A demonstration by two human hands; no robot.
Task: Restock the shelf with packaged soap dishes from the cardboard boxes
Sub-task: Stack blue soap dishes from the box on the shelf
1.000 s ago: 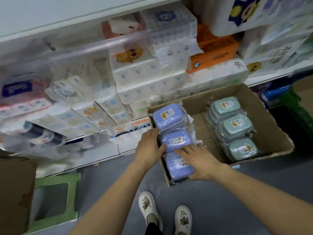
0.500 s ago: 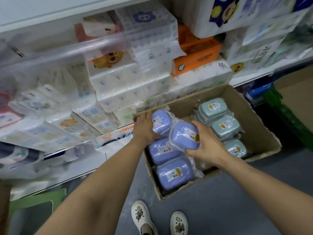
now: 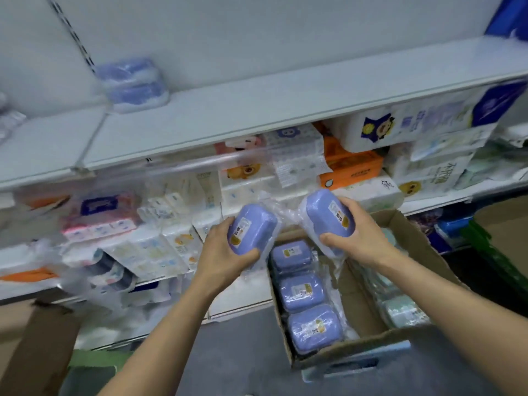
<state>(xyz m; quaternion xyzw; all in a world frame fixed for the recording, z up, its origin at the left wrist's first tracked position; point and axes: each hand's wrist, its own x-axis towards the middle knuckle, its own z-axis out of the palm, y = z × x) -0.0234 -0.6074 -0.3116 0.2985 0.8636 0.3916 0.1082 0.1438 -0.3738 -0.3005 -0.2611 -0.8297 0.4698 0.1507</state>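
- My left hand [image 3: 221, 254] curls round a lilac soap dish [image 3: 251, 229], a smooth rounded-corner plastic oblong in crinkly clear wrap, thumb along its near edge, left of frame centre.
- My right hand [image 3: 358, 234] grips a second lilac dish [image 3: 328, 217], tilted, its yellow-and-white label facing up, just right of centre.
- Both dishes are held up above the cardboard box [image 3: 354, 357], apart from each other.
- In the box, lower centre, three more lilac dishes [image 3: 303, 292] lie in a row, glossy film over them; pale green ones [image 3: 401, 310] sit at its right side, blurred.
- On the white shelf [image 3: 257, 110], upper left, stands a stack of wrapped lilac dishes [image 3: 133, 84].
- Soft tissue packs [image 3: 271, 170] fill the lower shelf.
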